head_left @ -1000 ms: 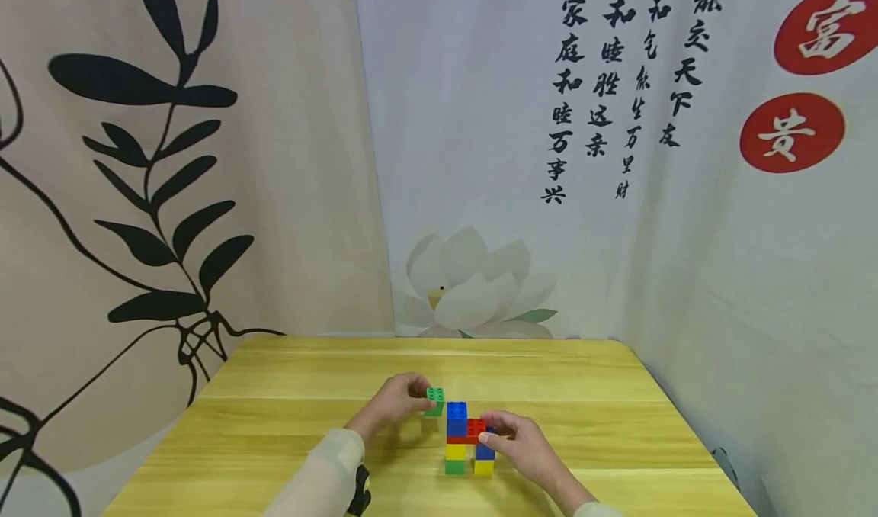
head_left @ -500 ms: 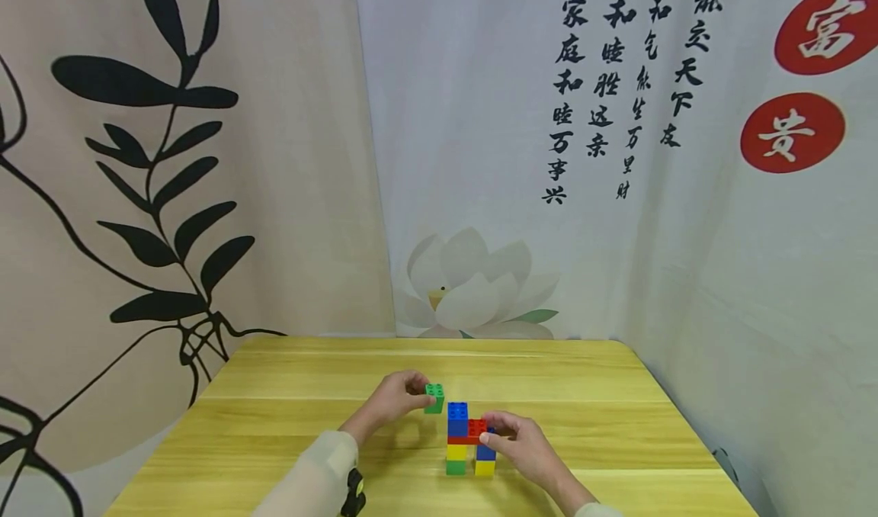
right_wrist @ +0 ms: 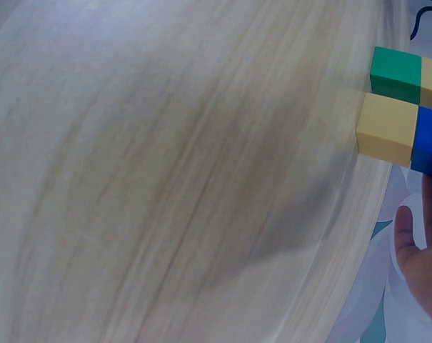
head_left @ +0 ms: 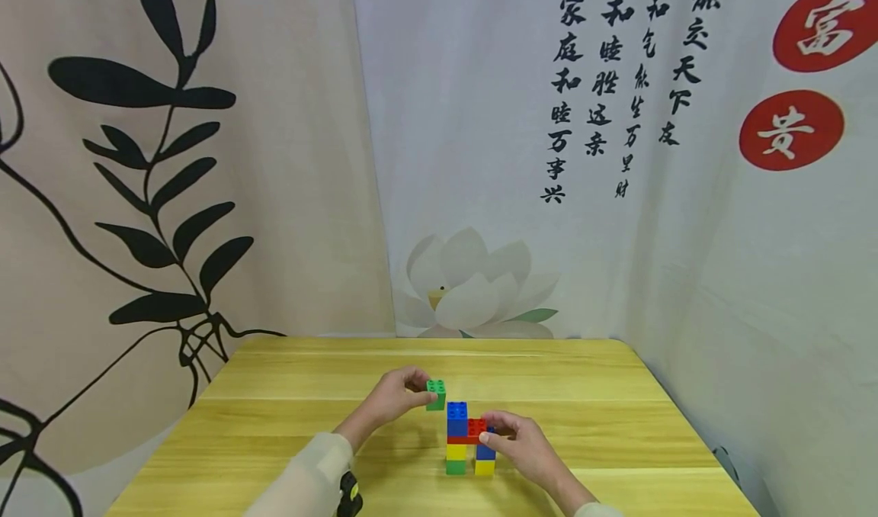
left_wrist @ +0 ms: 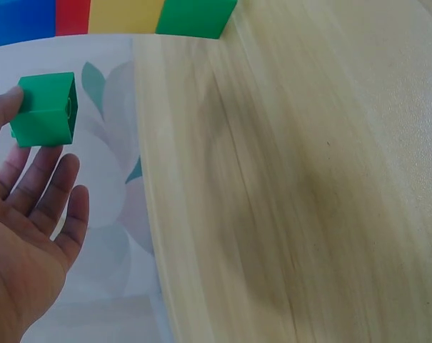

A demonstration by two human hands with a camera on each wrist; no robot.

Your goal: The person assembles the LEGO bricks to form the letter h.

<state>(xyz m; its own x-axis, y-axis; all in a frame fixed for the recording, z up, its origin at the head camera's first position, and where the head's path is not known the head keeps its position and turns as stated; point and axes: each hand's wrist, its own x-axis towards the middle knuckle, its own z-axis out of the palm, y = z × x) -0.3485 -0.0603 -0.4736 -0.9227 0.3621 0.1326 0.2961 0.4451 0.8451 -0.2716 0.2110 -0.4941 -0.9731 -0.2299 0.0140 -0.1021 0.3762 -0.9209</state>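
Observation:
My left hand [head_left: 391, 401] pinches a green toy building brick [head_left: 436, 395] between thumb and fingers, studs up in the head view. It is held apart from the brick structure, just left of and beyond its top. This structure has two columns: yellow [head_left: 456, 451] over green [head_left: 456, 467] on the left, blue [head_left: 485, 453] over yellow [head_left: 485, 467] on the right. A red brick [head_left: 476, 427] bridges them, with a blue brick [head_left: 456, 419] on its left end. My right hand [head_left: 524, 444] grips the structure's upper right side; its fingers partly hide the right column's top.
A wood-grain table [head_left: 288, 403] lies under the hands. Behind it hangs a printed cloth backdrop [head_left: 309, 158] with leaves, a lotus and writing. A dark watch-like band [head_left: 350, 494] sits by the left sleeve [head_left: 305, 475].
My left hand has lifted the green brick slightly up and away. The right hand and the structure stay where they were.

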